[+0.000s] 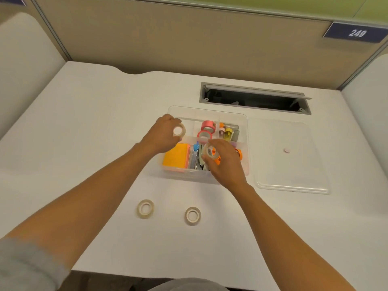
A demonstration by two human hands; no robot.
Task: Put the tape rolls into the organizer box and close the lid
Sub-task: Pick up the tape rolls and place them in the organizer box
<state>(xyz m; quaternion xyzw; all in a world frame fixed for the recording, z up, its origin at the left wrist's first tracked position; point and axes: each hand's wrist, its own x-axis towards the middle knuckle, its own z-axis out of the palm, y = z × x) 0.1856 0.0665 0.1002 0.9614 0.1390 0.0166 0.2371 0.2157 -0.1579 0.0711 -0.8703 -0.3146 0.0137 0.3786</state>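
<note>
Mid-task: left hand [162,135] pinches a clear tape roll [179,130] over the organizer box [243,120] back-left compartment; right hand [225,162] grips another roll [210,151] above the front section. Two rolls [145,208] [193,215] wait on the bench [88,127]. Lid [294,156] lies off, beside the box. Compartment beneath the right hand is hidden; pink rolls [207,128] probably already stowed.

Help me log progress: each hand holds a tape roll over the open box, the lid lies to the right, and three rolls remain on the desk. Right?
Not quite. The head view shows two rolls left on the desk, the left roll and the right roll, not three. The rest holds: the left hand and right hand each hold a roll over the open box, lid to the right.
</note>
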